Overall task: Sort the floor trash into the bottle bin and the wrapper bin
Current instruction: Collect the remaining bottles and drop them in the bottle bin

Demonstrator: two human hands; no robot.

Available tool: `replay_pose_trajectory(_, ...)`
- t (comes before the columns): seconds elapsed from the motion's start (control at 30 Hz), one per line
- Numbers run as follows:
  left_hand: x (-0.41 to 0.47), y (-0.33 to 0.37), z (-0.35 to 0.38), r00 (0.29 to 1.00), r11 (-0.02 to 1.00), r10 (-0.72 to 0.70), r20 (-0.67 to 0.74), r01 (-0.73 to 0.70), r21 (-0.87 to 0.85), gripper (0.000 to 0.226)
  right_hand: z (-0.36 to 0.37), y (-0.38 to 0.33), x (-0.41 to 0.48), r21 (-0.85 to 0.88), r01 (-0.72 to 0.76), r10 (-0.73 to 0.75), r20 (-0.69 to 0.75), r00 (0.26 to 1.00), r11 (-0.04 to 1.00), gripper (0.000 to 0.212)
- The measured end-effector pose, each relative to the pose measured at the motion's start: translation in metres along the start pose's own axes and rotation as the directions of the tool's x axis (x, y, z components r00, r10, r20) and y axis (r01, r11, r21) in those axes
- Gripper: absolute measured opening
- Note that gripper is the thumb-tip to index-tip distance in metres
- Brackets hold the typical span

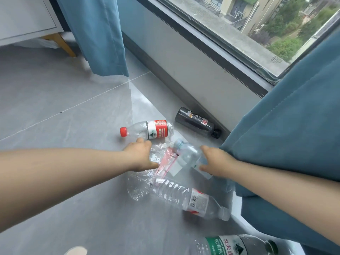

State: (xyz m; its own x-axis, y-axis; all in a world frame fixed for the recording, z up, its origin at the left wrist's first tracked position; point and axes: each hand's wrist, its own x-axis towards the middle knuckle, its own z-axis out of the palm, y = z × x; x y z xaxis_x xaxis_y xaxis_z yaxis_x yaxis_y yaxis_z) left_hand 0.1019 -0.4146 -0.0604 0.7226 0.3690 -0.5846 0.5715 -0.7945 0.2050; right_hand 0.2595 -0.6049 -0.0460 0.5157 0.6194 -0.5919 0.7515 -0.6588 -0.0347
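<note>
Trash lies on the grey tiled floor below a window. My right hand (pixel 214 161) grips a clear bottle with a pale blue cap (pixel 189 155). My left hand (pixel 140 155) pinches a crumpled clear plastic wrapper with pink print (pixel 161 162) that spreads under both hands. A red-capped, red-labelled bottle (pixel 147 130) lies just beyond my left hand. A black bottle (pixel 197 122) rests against the wall. A clear bottle with a white cap (pixel 191 199) lies nearer me. A green-labelled bottle (pixel 233 245) sits at the bottom edge. No bin is in view.
Blue curtains hang at the left (pixel 97 34) and at the right (pixel 294 126), the right one brushing my right forearm. A grey wall and window sill (pixel 184 61) run diagonally behind the trash. A white cabinet with a wooden leg (pixel 62 45) stands far left.
</note>
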Motion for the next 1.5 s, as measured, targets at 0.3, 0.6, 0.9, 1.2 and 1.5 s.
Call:
replay_pose_trajectory(0.3, 0.016, 0.02, 0.014, 0.999, 0.999, -0.027, 0.02, 0.027, -0.019, 0.075, -0.002, 0.013, 0.011, 0.069, -0.049, 0.05, -0.014, 0.999, 0.996, 0.057)
replay_pose_trajectory(0.6, 0.034, 0.041, 0.015, 0.997, 0.997, -0.078, -0.026, 0.078, -0.013, 0.098, -0.004, 0.017, 0.015, 0.11, -0.051, 0.051, 0.003, 0.999, 0.993, 0.059)
replay_pose_trajectory(0.9, 0.047, 0.047, 0.016, 0.994, 0.996, -0.091, -0.065, 0.092, 0.003, 0.084, -0.003, 0.019, 0.016, 0.116, -0.053, 0.053, 0.008, 0.999, 0.992, 0.067)
replay_pose_trajectory(1.2, 0.058, 0.031, -0.002, 0.995, 0.997, -0.021, -0.097, 0.028, 0.067, 0.037, -0.005, 0.018, 0.016, 0.121, -0.055, 0.054, 0.019, 0.998, 0.991, 0.066)
replay_pose_trajectory(1.5, 0.062, 0.01, -0.012, 0.988, 0.973, -0.023, -0.151, -0.013, -0.229, 0.041, -0.006, 0.017, 0.017, 0.125, -0.063, 0.06, 0.029, 0.998, 0.99, 0.066)
